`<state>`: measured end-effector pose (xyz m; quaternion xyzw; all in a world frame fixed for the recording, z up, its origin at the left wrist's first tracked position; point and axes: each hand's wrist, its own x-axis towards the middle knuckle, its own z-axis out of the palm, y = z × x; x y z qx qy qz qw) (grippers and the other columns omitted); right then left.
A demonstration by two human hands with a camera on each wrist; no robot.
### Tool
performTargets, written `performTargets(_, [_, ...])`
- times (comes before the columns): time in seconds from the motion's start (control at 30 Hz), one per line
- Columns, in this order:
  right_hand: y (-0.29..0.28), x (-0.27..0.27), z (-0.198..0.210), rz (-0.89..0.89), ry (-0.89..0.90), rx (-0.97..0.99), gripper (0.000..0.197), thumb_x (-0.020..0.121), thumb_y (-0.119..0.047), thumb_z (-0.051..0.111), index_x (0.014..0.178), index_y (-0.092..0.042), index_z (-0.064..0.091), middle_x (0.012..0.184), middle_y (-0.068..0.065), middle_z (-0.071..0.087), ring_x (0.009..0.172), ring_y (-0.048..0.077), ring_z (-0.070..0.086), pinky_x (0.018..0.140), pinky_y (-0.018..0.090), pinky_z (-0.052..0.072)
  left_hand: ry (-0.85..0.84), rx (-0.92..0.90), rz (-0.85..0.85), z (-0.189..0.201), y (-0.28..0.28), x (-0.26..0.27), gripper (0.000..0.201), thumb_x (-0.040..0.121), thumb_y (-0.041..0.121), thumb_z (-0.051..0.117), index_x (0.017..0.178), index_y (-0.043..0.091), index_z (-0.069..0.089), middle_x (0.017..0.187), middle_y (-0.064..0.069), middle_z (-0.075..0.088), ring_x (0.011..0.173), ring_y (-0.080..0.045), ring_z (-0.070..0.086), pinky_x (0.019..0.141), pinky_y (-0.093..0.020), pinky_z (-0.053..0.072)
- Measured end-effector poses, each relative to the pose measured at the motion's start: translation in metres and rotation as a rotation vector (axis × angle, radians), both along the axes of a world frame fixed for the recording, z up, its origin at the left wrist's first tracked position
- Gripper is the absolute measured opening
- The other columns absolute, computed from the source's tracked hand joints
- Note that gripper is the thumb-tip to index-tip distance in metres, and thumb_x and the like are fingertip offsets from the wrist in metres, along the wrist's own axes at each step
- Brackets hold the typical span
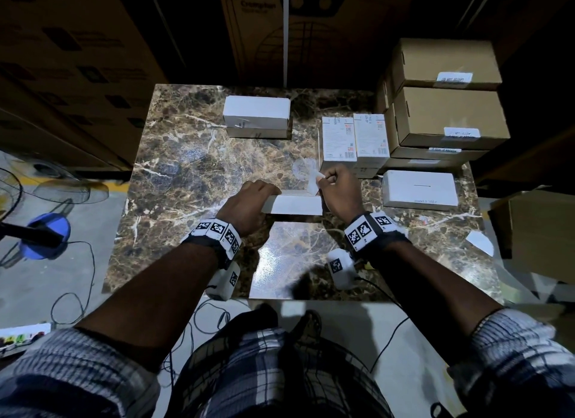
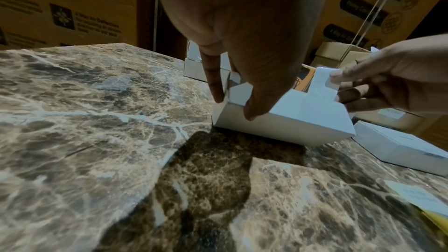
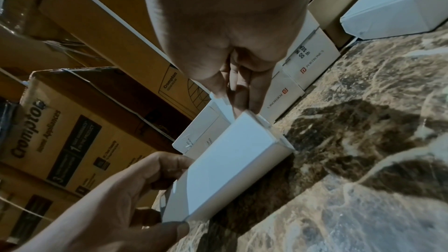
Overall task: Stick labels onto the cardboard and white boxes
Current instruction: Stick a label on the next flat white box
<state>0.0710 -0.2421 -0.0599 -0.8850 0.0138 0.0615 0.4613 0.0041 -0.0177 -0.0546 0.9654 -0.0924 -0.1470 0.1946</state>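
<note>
A small white box point(image 1: 295, 204) point(image 2: 286, 120) point(image 3: 230, 162) lies on the marble table point(image 1: 186, 168) between my hands. My left hand point(image 1: 255, 196) point(image 2: 232, 106) point(image 3: 150, 179) grips its left end, thumb on the near side and fingers over the far side. My right hand point(image 1: 329, 179) point(image 2: 344, 85) point(image 3: 227, 97) pinches a white label point(image 1: 315, 181) point(image 2: 322, 83) point(image 3: 221, 106) at the box's right end. The label's lower part touches the box top; its upper end curls up between my fingertips.
Two stacked white boxes point(image 1: 256, 115) sit at the back of the table. Printed white cartons point(image 1: 354, 140) stand behind my right hand, another white box point(image 1: 420, 190) to its right. Labelled cardboard boxes point(image 1: 448, 115) are stacked at the back right. A paper sheet point(image 1: 480, 241) lies near the right edge.
</note>
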Motion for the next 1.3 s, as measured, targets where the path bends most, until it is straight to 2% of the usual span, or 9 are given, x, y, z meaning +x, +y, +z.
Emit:
performTargets(0.07, [0.000, -0.001, -0.002, -0.022, 0.012, -0.008, 0.015, 0.095, -0.016, 0.064, 0.087, -0.012, 0.052, 0.075, -0.003, 0.056, 0.068, 0.011, 0.055, 0.055, 0.015, 0.036, 0.001, 0.022, -0.010, -0.001, 0.000, 0.000, 0.056, 0.082, 0.017, 0.071, 0.131, 0.029, 0.046, 0.130, 0.001, 0.047, 0.117, -0.022, 0.040, 0.081, -0.046, 0.052])
performTargets(0.17, [-0.001, -0.001, 0.000, -0.089, 0.078, 0.116, 0.014, 0.100, -0.021, 0.056, 0.095, -0.009, 0.051, 0.082, 0.009, 0.065, 0.069, 0.023, 0.069, 0.056, 0.029, 0.053, 0.008, 0.051, -0.027, -0.003, 0.003, 0.001, 0.058, 0.079, 0.016, 0.072, 0.130, 0.029, 0.047, 0.129, 0.000, 0.047, 0.116, -0.023, 0.040, 0.081, -0.047, 0.052])
performTargets(0.3, [0.001, -0.006, 0.004, 0.057, -0.085, -0.051, 0.017, 0.098, -0.020, 0.057, 0.090, -0.004, 0.058, 0.081, 0.011, 0.062, 0.070, 0.018, 0.058, 0.057, 0.027, 0.043, 0.011, 0.053, -0.033, -0.003, 0.001, 0.003, 0.060, 0.079, 0.020, 0.074, 0.131, 0.029, 0.047, 0.128, 0.000, 0.048, 0.115, -0.022, 0.040, 0.081, -0.048, 0.052])
performTargets(0.43, [0.015, -0.017, 0.004, 0.287, -0.228, -0.243, 0.011, 0.096, -0.023, 0.055, 0.089, -0.015, 0.053, 0.084, 0.000, 0.056, 0.073, 0.016, 0.054, 0.064, 0.034, 0.048, -0.011, 0.016, -0.040, 0.000, -0.005, 0.005, 0.056, 0.080, 0.032, 0.072, 0.131, 0.023, 0.050, 0.124, -0.002, 0.052, 0.112, -0.024, 0.044, 0.083, -0.048, 0.050])
performTargets(0.57, [0.026, -0.026, 0.003, 0.403, -0.269, -0.315, 0.011, 0.095, -0.023, 0.055, 0.088, -0.016, 0.050, 0.081, 0.004, 0.060, 0.070, 0.023, 0.056, 0.061, 0.035, 0.048, 0.006, -0.027, -0.032, -0.002, -0.004, 0.004, 0.057, 0.078, 0.033, 0.074, 0.128, 0.019, 0.050, 0.121, -0.003, 0.053, 0.111, -0.023, 0.045, 0.086, -0.044, 0.048])
performTargets(0.7, [0.033, -0.030, -0.001, 0.461, -0.268, -0.364, 0.012, 0.091, -0.027, 0.059, 0.088, -0.018, 0.051, 0.081, 0.003, 0.063, 0.072, 0.024, 0.058, 0.062, 0.036, 0.048, 0.025, -0.087, 0.048, 0.000, -0.004, 0.003, 0.049, 0.076, 0.029, 0.075, 0.114, 0.028, 0.044, 0.105, 0.002, 0.053, 0.099, -0.020, 0.047, 0.076, -0.039, 0.048])
performTargets(0.97, [0.032, -0.016, 0.000, 0.259, -0.151, -0.078, 0.018, 0.095, -0.026, 0.060, 0.083, -0.015, 0.052, 0.072, -0.002, 0.057, 0.065, 0.013, 0.053, 0.058, 0.030, 0.042, 0.026, -0.214, 0.058, -0.009, 0.004, 0.006, 0.034, 0.072, 0.031, 0.074, 0.097, 0.036, 0.052, 0.104, 0.009, 0.053, 0.098, -0.017, 0.052, 0.082, -0.044, 0.051])
performTargets(1.13, [0.030, -0.005, 0.008, 0.176, -0.152, 0.009, 0.011, 0.094, -0.018, 0.063, 0.088, -0.013, 0.057, 0.078, -0.002, 0.059, 0.070, 0.008, 0.054, 0.060, 0.012, 0.037, 0.014, -0.293, 0.093, -0.011, 0.001, 0.013, 0.025, 0.074, 0.008, 0.075, 0.093, 0.023, 0.071, 0.110, 0.000, 0.059, 0.105, -0.018, 0.057, 0.092, -0.037, 0.049])
performTargets(1.3, [0.029, -0.016, -0.003, 0.217, -0.113, 0.007, 0.015, 0.092, -0.017, 0.067, 0.081, -0.011, 0.058, 0.076, 0.002, 0.062, 0.073, 0.014, 0.059, 0.067, 0.027, 0.048, 0.049, -0.289, 0.112, -0.015, 0.002, 0.015, 0.027, 0.076, -0.001, 0.070, 0.091, 0.020, 0.078, 0.125, -0.007, 0.059, 0.115, -0.019, 0.056, 0.095, -0.028, 0.046])
